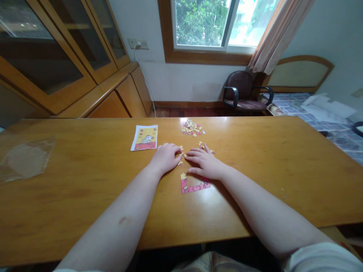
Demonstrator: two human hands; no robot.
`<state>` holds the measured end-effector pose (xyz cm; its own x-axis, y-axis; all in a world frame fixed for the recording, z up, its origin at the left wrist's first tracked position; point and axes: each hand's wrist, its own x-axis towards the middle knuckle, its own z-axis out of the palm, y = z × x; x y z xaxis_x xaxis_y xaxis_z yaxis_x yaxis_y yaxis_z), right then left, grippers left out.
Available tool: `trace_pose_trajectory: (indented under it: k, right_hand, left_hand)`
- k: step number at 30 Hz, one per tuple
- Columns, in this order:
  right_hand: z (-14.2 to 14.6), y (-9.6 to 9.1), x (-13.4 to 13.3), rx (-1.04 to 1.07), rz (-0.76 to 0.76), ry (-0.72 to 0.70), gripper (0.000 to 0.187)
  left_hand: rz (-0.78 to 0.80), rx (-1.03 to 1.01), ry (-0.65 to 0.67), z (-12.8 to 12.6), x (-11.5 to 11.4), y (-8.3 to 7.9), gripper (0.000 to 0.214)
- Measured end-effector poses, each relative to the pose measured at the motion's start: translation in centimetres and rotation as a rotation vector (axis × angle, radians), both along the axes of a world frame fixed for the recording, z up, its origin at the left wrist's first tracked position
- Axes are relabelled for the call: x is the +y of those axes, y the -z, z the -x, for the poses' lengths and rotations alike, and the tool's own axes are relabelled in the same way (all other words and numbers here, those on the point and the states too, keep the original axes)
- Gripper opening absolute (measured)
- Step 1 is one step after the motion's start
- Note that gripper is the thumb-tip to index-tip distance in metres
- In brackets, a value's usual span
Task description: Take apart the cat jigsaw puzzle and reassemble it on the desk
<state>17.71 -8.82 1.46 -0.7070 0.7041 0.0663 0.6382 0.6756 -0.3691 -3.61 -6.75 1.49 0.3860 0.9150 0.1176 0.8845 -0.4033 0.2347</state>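
My left hand [166, 158] is curled, its fingertips closed on a small yellow puzzle piece [182, 154]. Just below those fingertips lies a loose puzzle piece [180, 163]. Opposite it, my right hand [205, 163] lies low over the table with its fingers stretched and spread, the tips close to the same yellow piece. Loose pieces [200, 144] show beyond the right hand, partly covered by it. Nearer me is a joined, L-shaped corner of pink and yellow puzzle pieces [195, 187]; the right hand hides part of its right end.
A heap of puzzle pieces [193, 128] sits near the table's far edge. Left of the hands lies a picture sheet [146, 138] with a white animal on yellow and pink. A clear plastic bag [27, 158] rests on the wooden table [93, 170] at far left. Behind stands an office chair [244, 90].
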Motion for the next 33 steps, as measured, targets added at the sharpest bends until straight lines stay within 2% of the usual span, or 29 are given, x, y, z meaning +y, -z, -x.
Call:
trace_pose_trajectory:
  k: [5,8,13,22,27,33]
  right_hand:
    - [-0.1,0.0,0.0,0.019,0.014,0.024,0.058]
    - [0.0,0.2,0.1,0.066,-0.011,0.041,0.053]
    - [0.3,0.7,0.5,0.089,-0.116,0.218,0.035]
    - [0.1,1.3,1.2,0.097,-0.144,0.322,0.034]
    - [0.2,0.8,1.6,0.087,-0.186,0.429,0.030]
    - [1.9,-0.1,3.0,-0.093,-0.193,0.361,0.021]
  left_hand:
    - [0.010,0.001,0.002,0.2,0.1,0.0,0.019]
    - [0.012,-0.003,0.007,0.2,0.1,0.0,0.018]
    - [0.010,-0.008,0.064,-0.1,-0.1,-0.1,0.016]
    - [0.011,-0.023,0.075,-0.5,-0.2,0.1,0.016]
    - [0.014,-0.028,0.040,-0.1,0.0,0.1,0.017]
    - [-0.002,-0.034,-0.023,0.1,0.0,0.1,0.018]
